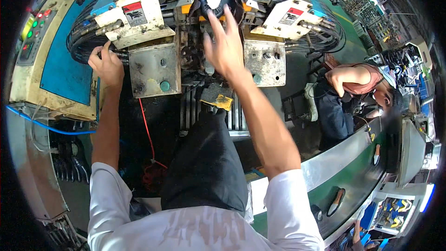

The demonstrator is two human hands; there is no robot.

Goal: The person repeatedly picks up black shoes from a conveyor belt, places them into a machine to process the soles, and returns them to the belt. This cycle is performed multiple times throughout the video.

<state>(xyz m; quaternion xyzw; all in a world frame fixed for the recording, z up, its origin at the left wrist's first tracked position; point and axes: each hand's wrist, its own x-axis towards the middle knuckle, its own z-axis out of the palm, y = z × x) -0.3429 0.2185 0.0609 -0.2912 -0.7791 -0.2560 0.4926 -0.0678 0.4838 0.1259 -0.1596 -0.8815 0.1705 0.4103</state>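
So, quick count: one dark shoe (214, 1) with a white middle, two cream guard plates (151, 11) (274, 18), two metal control boxes (151, 65) (262, 68), plus two brown-and-white shoes (337, 201) (377, 154) on the green conveyor (354, 179). The dark one's dead ahead between the plates, just beyond your right hand (224, 49), which is spread and empty; can't tell if its tips touch. Your left hand (107, 67) is well apart, fingers bent beside the black hoses (80, 42), can't tell if it's gripping any. Your right wrist's near the right box's inner edge, with more room toward the left box.
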